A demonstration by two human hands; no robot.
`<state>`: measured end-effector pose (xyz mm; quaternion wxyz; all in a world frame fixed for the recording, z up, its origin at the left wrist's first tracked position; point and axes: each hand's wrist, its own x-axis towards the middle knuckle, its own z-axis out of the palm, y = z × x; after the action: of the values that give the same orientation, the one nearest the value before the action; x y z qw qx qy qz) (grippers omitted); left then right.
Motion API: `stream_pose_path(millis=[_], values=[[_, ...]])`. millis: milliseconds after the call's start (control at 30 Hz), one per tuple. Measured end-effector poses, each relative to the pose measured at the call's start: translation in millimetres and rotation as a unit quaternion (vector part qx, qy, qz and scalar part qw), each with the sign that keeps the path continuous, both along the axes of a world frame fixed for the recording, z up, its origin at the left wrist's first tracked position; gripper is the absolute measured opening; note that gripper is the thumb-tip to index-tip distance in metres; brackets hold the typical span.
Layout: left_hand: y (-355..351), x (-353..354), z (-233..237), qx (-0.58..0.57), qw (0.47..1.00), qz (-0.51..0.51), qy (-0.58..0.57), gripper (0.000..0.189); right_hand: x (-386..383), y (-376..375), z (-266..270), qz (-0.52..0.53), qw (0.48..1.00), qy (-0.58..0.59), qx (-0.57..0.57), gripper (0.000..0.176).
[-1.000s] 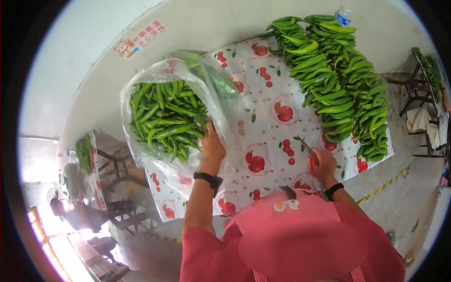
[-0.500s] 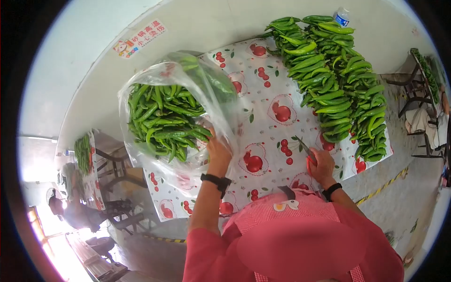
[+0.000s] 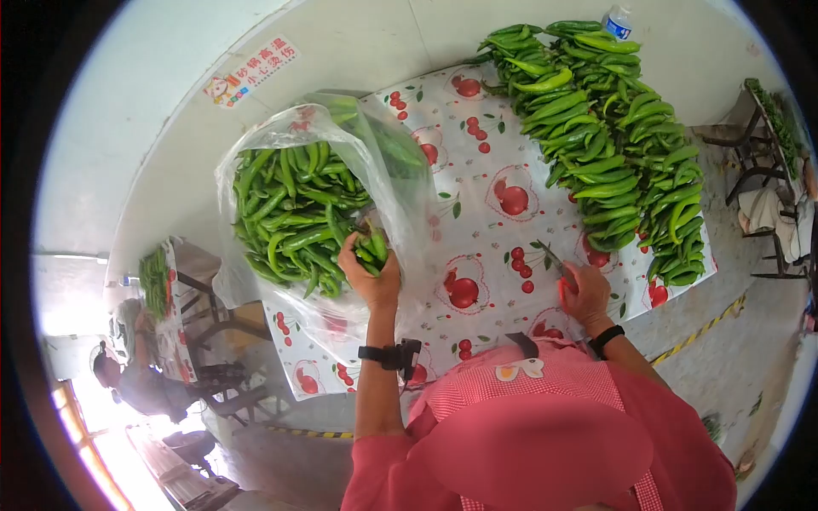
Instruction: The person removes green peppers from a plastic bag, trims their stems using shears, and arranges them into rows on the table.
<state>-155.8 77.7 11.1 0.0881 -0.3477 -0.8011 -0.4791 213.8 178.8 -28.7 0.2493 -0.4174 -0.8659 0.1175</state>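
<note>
Several green chili peppers (image 3: 372,247) are in my left hand (image 3: 377,281), its fingers curled around them at the opening of a clear plastic bag (image 3: 388,183). Inside the bag lies a big heap of long green peppers (image 3: 294,204). My right hand (image 3: 588,295) grips red-handled scissors (image 3: 555,262) above the tablecloth, the blades pointing up and left, away from my body. Two long rows of green peppers (image 3: 601,175) lie side by side on the right of the table, the nearer end of the rows above my right hand.
The table wears a white cloth with red fruit prints (image 3: 490,230). A plastic bottle (image 3: 618,21) stands by the wall at the far right corner. Chairs (image 3: 226,319) and another person (image 3: 141,375) are to the left. Yellow-black tape (image 3: 699,332) marks the floor.
My left hand has moved left and turned palm up, and peppers now show in its grasp. The right hand with the scissors has barely moved.
</note>
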Motion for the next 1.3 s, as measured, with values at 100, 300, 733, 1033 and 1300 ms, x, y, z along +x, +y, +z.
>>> stream_pose_path(millis=[100,300,733,1033,1300], values=[[-5,15,51,0.061,0.996,-0.063,0.003,0.060,0,2,-2,-0.007,1.000,-0.004,-0.004,0.042],[11,69,154,0.198,0.962,-0.187,-0.026,0.064,2,1,5,-0.005,1.000,0.003,-0.006,0.040],[75,150,137,0.228,0.754,-0.294,-0.541,0.069,1,2,5,-0.004,0.999,0.019,-0.028,0.040],[90,155,13,0.180,0.785,-0.197,-0.559,0.067,0,0,4,-0.021,1.000,0.003,-0.016,0.034],[64,122,16,0.063,0.723,-0.156,-0.671,0.070,7,2,-6,-0.001,0.999,0.012,-0.034,0.038]])
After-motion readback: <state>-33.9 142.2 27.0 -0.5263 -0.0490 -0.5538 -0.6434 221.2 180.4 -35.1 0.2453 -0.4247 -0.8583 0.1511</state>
